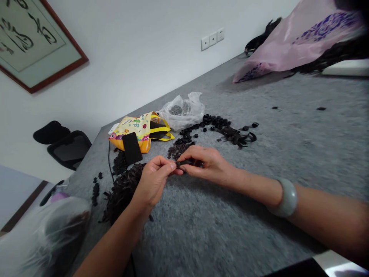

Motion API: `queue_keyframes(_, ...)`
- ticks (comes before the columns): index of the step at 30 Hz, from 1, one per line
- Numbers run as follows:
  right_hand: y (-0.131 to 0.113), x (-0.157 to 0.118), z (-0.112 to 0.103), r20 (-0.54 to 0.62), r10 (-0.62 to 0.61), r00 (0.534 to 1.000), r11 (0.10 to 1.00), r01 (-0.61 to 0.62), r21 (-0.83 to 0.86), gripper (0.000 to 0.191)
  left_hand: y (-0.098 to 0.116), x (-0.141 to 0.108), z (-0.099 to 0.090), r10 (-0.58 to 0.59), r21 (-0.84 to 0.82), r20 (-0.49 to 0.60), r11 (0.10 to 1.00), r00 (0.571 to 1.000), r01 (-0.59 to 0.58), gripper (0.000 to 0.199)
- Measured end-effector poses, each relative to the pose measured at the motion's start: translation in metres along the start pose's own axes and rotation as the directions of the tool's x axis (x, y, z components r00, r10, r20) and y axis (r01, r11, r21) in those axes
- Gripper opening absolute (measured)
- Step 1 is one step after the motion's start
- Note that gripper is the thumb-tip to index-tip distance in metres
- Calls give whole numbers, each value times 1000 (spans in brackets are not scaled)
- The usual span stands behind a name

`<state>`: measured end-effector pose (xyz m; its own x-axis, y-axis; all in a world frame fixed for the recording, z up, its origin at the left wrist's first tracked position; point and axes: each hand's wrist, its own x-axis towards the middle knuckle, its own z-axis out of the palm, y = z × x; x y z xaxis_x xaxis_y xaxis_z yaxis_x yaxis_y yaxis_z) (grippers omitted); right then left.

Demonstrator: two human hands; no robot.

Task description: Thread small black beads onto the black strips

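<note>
Grey worktop (219,238) bears a heap of dark pieces (127,189) toward eight o'clock. Near centre, the left hand (152,175) and right hand (210,163), each grip pinched, hold a dark strip (186,162), apparently mid fine handwork; the next move seems to need steady fingertips. Beyond, dark bits (178,151) lie at eleven o'clock, a white plastic bag (196,107) farther at twelve.

Held strip (186,162): black. Desk (216,231): mottled grey. Bangle (289,198): pale grey-green. Tote bag (131,126): yellow, multicoloured printed motifs, orange base. Smartphone (132,149): black. Plastic bag (288,50): pink, violet scrollwork. Calligraphy (43,29): black on pale ground. Picture frame (83,58): reddish-brown. Office chair (69,151): black.
</note>
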<state>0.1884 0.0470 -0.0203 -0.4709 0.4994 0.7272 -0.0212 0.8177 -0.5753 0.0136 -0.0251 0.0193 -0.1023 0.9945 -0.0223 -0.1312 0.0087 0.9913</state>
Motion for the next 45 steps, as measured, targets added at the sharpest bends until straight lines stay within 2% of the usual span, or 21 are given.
queue_keyframes(3,2,0,1,12,-71,997,997,72,-30,17,-5,0,-2,142,144,-21,980,990,-138,13)
queue_keyframes(5,3,0,1,18,-94,995,995,95,-39,15,-7,0,-3,198,206,-29,960,980,-188,11)
queue_keyframes(12,1,-2,5,-37,33,999,998,-31,52,13,-3,0,2,47,18,-89,999,995,-46,17)
queue_keyframes(18,-3,0,3,-29,101,994,985,-96,146,11,-1,1,1,-76,-108,-41,992,996,71,21)
queue_keyframes(27,-4,-1,4,-40,114,993,980,-106,170,14,0,2,0,-71,-156,34,985,997,75,19)
queue_keyframes(32,-6,0,3,-31,119,992,975,-111,190,14,1,1,0,-54,-170,37,984,998,60,17)
queue_keyframes(37,-7,-1,4,-20,165,986,955,-155,255,13,0,1,1,-37,-195,65,980,997,49,16)
queue_keyframes(41,-7,-2,7,3,242,970,910,-228,345,15,-2,2,-1,-13,-180,70,983,997,25,18)
queue_keyframes(45,-5,0,8,144,405,903,753,-419,508,23,-2,5,-5,98,-48,-25,994,995,-99,20)
